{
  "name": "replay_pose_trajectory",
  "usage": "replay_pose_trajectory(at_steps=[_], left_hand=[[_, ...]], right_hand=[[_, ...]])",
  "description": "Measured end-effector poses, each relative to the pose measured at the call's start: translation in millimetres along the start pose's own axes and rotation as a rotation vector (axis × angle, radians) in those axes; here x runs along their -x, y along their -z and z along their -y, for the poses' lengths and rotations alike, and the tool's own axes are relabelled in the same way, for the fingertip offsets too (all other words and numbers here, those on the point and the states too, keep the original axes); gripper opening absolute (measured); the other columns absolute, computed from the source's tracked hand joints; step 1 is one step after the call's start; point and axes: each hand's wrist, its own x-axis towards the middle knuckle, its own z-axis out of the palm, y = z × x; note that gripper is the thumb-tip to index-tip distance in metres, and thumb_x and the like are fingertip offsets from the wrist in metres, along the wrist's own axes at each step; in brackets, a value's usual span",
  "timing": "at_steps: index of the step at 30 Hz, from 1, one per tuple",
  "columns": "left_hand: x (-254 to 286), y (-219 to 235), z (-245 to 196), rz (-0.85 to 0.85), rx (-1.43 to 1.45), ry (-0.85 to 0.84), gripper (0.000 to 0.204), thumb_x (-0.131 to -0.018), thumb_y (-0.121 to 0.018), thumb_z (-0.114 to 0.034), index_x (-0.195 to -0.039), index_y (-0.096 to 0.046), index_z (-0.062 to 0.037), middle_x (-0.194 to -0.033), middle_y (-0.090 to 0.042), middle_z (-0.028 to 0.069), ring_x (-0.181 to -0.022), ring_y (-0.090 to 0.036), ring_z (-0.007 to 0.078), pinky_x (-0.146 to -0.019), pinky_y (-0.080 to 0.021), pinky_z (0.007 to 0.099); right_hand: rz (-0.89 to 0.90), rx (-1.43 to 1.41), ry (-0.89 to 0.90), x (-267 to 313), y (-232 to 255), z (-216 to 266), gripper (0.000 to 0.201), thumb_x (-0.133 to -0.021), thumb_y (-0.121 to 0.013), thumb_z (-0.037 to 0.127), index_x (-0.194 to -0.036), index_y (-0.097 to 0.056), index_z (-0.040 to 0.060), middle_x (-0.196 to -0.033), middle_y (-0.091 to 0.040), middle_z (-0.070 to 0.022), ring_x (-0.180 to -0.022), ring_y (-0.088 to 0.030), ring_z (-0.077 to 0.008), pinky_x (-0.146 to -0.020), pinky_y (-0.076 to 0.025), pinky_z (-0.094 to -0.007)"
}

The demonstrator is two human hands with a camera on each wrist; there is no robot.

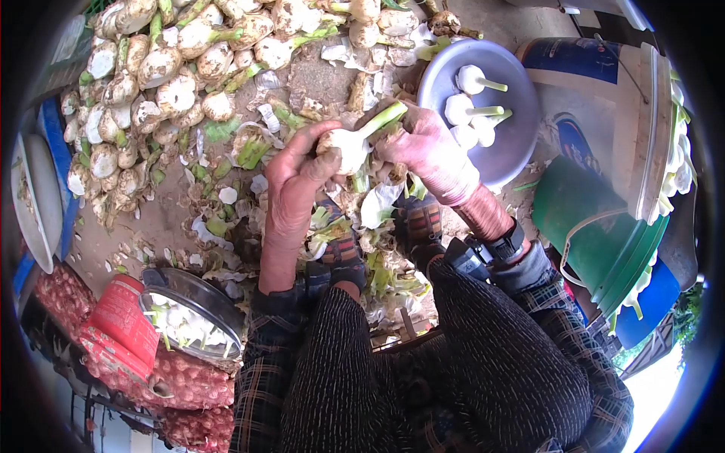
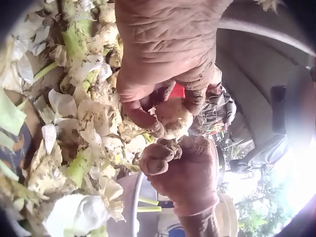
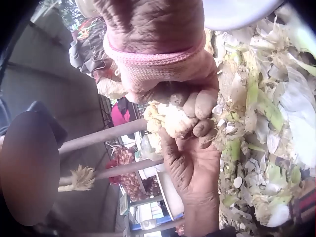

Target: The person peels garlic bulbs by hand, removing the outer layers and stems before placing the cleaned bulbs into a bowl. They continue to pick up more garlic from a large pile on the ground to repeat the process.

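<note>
A garlic bulb [image 1: 350, 151] with a short green stem [image 1: 387, 118] is held up between the two hands. My left hand [image 1: 291, 177] grips the bulb from the left, thumb in front and fingers behind. My right hand [image 1: 436, 155], in a pink fingerless glove [image 3: 158, 64], has its fingers curled at the stem side and pinches the garlic's outer layers there. White flesh shows on the bulb toward the stem, brownish skin on the left. In the left wrist view, fingertips of both hands meet around the garlic [image 2: 176, 119].
Unpeeled garlic [image 1: 177, 90] is heaped at the upper left. Peeled bulbs lie in a purple basin [image 1: 517, 143] at the right. Skins and leaves [image 1: 219, 226] litter the ground. A metal bowl [image 1: 230, 302] holds white pieces beside a red container [image 1: 124, 325]. Buckets [image 1: 574, 219] lean at the right.
</note>
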Motion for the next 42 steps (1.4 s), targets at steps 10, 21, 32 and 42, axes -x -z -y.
replay_pose_trajectory(at_steps=[10, 21, 32, 42], left_hand=[[-12.2, 33.7, 31.9, 0.34, 0.915, 0.534, 0.056, -0.074, -0.051, -0.042, -0.104, -0.051, 0.0052, -0.076, -0.058, 0.0202, -0.047, -0.049, 0.0221, -0.042, -0.041, 0.0349], [-9.7, 22.5, 24.0, 0.16, 0.494, 0.29, 0.038, -0.08, -0.054, -0.016, -0.112, -0.048, 0.0035, -0.093, -0.059, 0.0086, -0.078, -0.059, 0.0157, -0.066, -0.051, 0.0318], [-8.7, 18.2, 10.5, 0.067, -0.273, -0.202, 0.006, -0.073, -0.06, -0.003, -0.07, -0.06, -0.0074, -0.068, -0.058, 0.0043, -0.072, -0.056, 0.0145, -0.059, -0.046, 0.0265], [5.8, 45.1, 1.7, -0.006, -1.261, 0.155, 0.036, -0.066, -0.06, -0.012, -0.103, -0.057, -0.0099, -0.068, -0.059, 0.0116, -0.064, -0.058, 0.024, -0.06, -0.044, 0.0377]], right_hand=[[0.003, 1.019, 0.823, -24.7, -5.2, 4.7, 0.018, -0.07, -0.06, 0.02, -0.082, -0.056, 0.0081, -0.065, -0.047, -0.0079, -0.061, -0.054, -0.0252, -0.05, -0.044, -0.0314], [0.27, -0.167, 0.085, 4.3, 7.4, -11.8, 0.037, -0.073, -0.056, 0.01, -0.107, -0.048, -0.0036, -0.083, -0.061, -0.0094, -0.07, -0.059, -0.011, -0.062, -0.049, -0.0204], [-0.191, -0.355, 0.065, -3.9, 21.2, -18.3, 0.017, -0.083, -0.047, 0.01, -0.093, -0.052, -0.003, -0.066, -0.059, -0.0094, -0.048, -0.055, -0.0126, -0.039, -0.041, -0.0189], [0.055, -0.859, 0.055, 7.8, 46.8, -16.7, 0.025, -0.084, -0.044, 0.018, -0.096, -0.049, -0.0031, -0.076, -0.055, -0.0165, -0.059, -0.053, -0.0248, -0.048, -0.045, -0.031]])
